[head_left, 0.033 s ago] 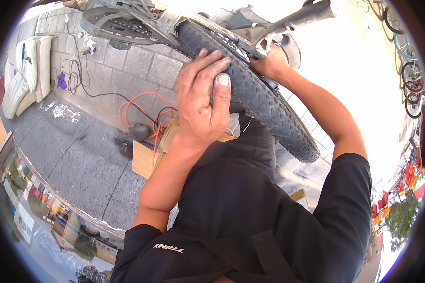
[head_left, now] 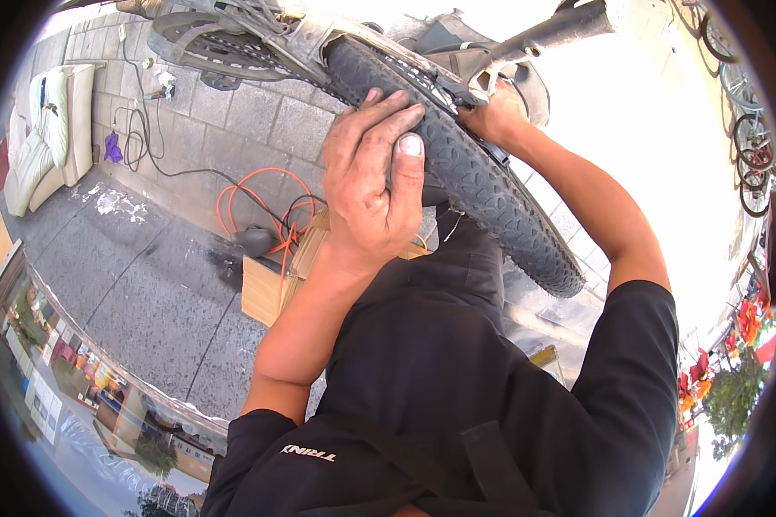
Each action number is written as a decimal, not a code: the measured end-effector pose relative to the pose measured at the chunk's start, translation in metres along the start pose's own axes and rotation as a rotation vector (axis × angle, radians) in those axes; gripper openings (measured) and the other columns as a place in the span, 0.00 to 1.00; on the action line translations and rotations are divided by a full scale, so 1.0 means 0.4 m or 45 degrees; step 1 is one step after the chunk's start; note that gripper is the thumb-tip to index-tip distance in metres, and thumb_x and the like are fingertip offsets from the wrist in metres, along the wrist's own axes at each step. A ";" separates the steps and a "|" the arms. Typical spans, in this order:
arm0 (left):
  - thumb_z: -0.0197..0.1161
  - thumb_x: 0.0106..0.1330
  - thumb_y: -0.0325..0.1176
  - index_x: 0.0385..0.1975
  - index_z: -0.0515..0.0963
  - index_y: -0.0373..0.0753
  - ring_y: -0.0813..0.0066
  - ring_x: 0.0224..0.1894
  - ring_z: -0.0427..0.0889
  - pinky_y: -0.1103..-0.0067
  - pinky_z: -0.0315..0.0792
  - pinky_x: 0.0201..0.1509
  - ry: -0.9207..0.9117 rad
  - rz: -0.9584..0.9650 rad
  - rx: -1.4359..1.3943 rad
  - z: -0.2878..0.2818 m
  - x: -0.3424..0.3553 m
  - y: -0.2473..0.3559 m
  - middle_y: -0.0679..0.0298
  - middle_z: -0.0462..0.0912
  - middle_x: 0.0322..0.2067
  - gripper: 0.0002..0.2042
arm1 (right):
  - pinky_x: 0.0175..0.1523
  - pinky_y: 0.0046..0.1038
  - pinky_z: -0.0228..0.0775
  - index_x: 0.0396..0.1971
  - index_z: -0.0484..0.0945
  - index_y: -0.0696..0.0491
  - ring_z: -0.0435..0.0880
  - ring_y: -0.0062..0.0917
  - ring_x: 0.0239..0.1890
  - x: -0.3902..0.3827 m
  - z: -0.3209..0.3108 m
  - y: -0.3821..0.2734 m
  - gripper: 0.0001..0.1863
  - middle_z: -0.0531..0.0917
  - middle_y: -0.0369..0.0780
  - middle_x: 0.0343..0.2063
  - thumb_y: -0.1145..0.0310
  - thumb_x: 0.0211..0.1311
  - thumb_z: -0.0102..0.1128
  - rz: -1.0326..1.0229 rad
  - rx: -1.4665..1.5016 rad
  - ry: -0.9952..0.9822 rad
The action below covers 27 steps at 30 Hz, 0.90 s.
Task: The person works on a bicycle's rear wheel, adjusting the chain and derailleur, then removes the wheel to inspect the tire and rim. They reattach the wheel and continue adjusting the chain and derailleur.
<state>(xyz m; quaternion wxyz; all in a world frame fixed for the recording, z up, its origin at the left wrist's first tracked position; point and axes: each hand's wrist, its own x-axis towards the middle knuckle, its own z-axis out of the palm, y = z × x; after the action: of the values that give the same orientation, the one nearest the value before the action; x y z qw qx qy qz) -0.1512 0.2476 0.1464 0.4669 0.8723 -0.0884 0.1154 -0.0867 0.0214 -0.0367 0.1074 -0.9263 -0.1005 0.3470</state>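
The tyre [head_left: 487, 194], black and knobbly, is just in front of the person's body, its upper end set in the bike frame [head_left: 315, 39]. Seen nearly edge-on, its long axis slants from upper left, far from the person, to lower right, where the rounded near end points toward the person's right side. Its tread faces up toward the camera. The left hand [head_left: 371, 185] has its fingers together, slightly bent and pointing away from the person, laid along the tyre's left edge without closing round it; the thumb stands apart from them over the tread. The right hand [head_left: 498, 114] reaches in from the other side, fingers curled in beside the wheel below a dark tube [head_left: 552, 39]; what they grasp is hidden, so I cannot tell whether they are clenched on anything. Left of the left forearm lies a cardboard box [head_left: 263, 293], with an orange hose [head_left: 267, 171] coiled just beyond. A black cable [head_left: 194, 172] runs across the paving [head_left: 211, 108] toward a pale seat [head_left: 69, 129] and a purple cloth [head_left: 113, 147].
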 end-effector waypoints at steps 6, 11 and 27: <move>0.60 0.70 0.30 0.49 0.83 0.34 0.50 0.58 0.79 0.59 0.66 0.68 -0.007 -0.023 0.007 -0.003 -0.003 0.008 0.54 0.84 0.51 0.12 | 0.76 0.39 0.57 0.63 0.74 0.58 0.67 0.46 0.71 0.029 0.051 0.038 0.35 0.74 0.50 0.65 0.52 0.61 0.64 -0.045 -0.008 0.007; 0.60 0.70 0.30 0.49 0.83 0.34 0.51 0.58 0.79 0.59 0.65 0.68 -0.033 -0.026 0.008 -0.003 -0.001 0.007 0.54 0.84 0.51 0.12 | 0.76 0.42 0.58 0.65 0.69 0.59 0.69 0.47 0.69 -0.002 -0.020 0.014 0.37 0.76 0.53 0.62 0.55 0.59 0.64 -0.039 0.264 0.020; 0.59 0.70 0.33 0.49 0.84 0.36 0.54 0.56 0.79 0.61 0.63 0.68 -0.125 0.087 0.046 -0.022 -0.014 0.051 0.57 0.84 0.51 0.13 | 0.57 0.35 0.78 0.54 0.80 0.59 0.87 0.38 0.48 -0.326 -0.226 0.051 0.22 0.87 0.50 0.47 0.59 0.68 0.63 0.051 0.544 0.324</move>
<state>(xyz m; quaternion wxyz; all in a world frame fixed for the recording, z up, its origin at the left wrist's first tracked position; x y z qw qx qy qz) -0.1630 0.2442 0.1657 0.4420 0.8816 -0.1389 0.0900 -0.1207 -0.0438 0.1051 0.3058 -0.9205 0.0078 0.2431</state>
